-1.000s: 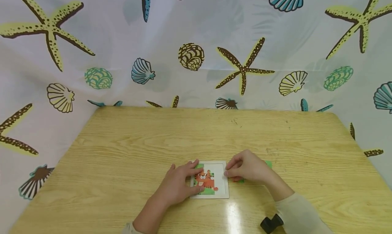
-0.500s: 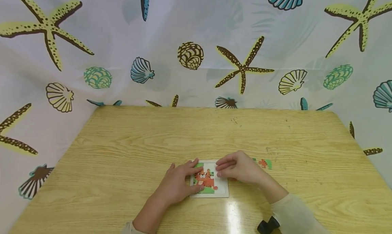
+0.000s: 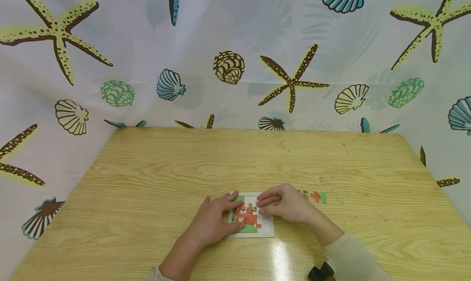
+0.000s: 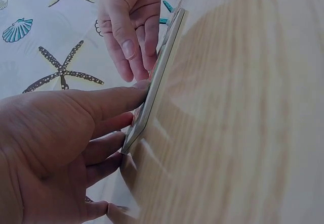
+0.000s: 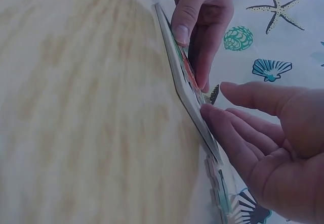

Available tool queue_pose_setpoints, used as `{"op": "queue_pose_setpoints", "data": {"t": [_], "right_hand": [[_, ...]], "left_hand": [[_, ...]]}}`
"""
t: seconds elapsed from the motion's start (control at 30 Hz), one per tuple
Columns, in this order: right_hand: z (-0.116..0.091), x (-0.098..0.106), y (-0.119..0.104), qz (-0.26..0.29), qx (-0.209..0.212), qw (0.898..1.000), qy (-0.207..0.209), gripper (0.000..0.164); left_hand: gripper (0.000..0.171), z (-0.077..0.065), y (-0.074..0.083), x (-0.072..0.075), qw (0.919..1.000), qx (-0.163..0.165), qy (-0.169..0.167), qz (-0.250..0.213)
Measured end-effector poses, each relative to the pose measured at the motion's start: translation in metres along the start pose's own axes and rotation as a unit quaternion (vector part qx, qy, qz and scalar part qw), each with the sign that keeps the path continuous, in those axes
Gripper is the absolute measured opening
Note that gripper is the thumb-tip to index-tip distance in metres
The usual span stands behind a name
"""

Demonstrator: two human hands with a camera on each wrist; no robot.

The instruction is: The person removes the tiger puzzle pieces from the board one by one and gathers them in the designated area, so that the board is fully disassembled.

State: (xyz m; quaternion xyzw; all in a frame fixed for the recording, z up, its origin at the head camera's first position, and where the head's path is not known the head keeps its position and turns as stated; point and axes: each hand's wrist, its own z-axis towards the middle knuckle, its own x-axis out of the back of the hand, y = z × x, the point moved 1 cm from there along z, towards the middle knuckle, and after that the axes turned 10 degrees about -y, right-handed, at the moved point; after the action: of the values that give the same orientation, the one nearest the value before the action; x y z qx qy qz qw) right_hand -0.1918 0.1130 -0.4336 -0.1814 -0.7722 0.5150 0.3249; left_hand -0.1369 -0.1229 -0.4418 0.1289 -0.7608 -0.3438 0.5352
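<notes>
A small white puzzle tray (image 3: 269,232) lies flat on the table, its left part filled with joined pieces showing an orange tiger (image 3: 247,218) on green. My left hand (image 3: 213,220) spreads over the tray's left side, index finger and thumb resting on the pieces. Over the bare white right part is my right hand (image 3: 290,205), fingers extended. In the right wrist view its index fingertip (image 5: 208,112) touches the tray's surface, while the thumb (image 5: 248,95) stands apart with a gap between. Loose jigsaw pieces (image 3: 317,196) lie right of the tray, partly hidden behind the right hand.
The wood-grain table (image 3: 165,166) stretches away on all sides of the tray. A hanging cloth (image 3: 198,35) printed with shells and starfish closes off the back and sides. A small black object (image 3: 320,271) shows by the right sleeve.
My right hand has moved left from the tray's right edge onto its white part, and its pinched fingers have parted. More loose pieces show behind it. My left hand stays put.
</notes>
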Motion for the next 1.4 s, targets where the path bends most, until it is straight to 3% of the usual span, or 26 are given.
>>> {"op": "queue_pose_setpoints", "data": {"t": [0.37, 0.63, 0.8, 1.17, 1.4], "right_hand": [[0.0012, -0.0054, -0.0014, -0.013, 0.010, 1.000, -0.008, 0.032], [0.0031, -0.0029, 0.0021, 0.017, 0.017, 1.000, -0.016, 0.033], [0.0042, -0.0044, 0.0050, 0.045, 0.015, 0.999, -0.003, 0.034], [0.0051, -0.0088, 0.0055, 0.040, 0.013, 0.999, 0.025, 0.030], [0.0071, -0.0100, 0.0058, 0.031, 0.042, 0.998, 0.037, 0.021]], "left_hand": [[0.056, 0.0002, -0.0011, -0.0008, 1.0000, 0.004, 0.001, -0.002], [0.056, 0.0007, -0.0001, -0.0006, 1.0000, 0.002, -0.001, 0.002], [0.056, 0.0002, 0.0018, 0.0007, 1.0000, 0.004, 0.000, -0.001], [0.055, -0.0003, 0.0005, -0.0019, 1.0000, 0.005, -0.005, 0.005], [0.055, -0.0005, 0.0006, -0.0015, 1.0000, 0.003, -0.001, 0.005]]}}
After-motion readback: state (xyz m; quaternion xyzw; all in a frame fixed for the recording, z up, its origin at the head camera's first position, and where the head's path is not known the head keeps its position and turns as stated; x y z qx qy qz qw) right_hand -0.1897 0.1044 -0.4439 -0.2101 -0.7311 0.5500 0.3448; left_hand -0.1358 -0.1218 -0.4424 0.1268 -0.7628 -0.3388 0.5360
